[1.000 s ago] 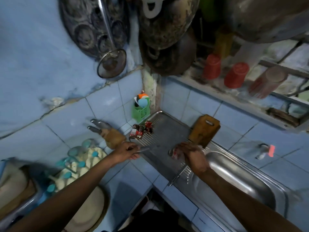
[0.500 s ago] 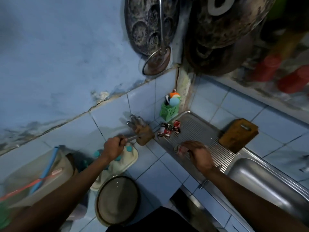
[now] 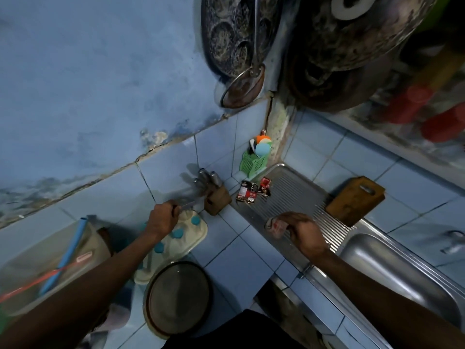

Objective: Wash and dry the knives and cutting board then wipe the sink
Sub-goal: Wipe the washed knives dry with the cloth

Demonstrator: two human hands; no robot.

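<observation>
Sliding the knife home: the left hand (image 3: 164,217) grips a knife (image 3: 189,204) by its handle, the blade pointing at the wooden knife block (image 3: 217,199); I judge the step in hand to be returning a cleaned knife to its slot.
Doing it well: line the blade up with a free slot before pushing, keep the edge away from the fingers, and ease it in at the block's own tilt so the block does not skid on the tiled table (image 3: 241,258).
Slot caution: other metal handles (image 3: 206,177) already stand out of the block's top, so the tip should go into an empty slot; which one is free cannot be told from here.
Left hand: fingers curled tight round the knife handle; the blade is blurred and thin, its tip just beside the block.
Right hand (image 3: 300,231): curled over a small crumpled cloth (image 3: 274,225), pressing it on the ribbed drainboard (image 3: 289,195).
Cutting board (image 3: 355,200): leaning against the tiled wall at the drainboard's far edge, apart from both hands.
Sink (image 3: 402,275): basin at the right, untouched; wiping looks not yet done.
Nearby: small packets (image 3: 251,193) on the drainboard near the block, a green holder (image 3: 254,162) in the corner.
</observation>
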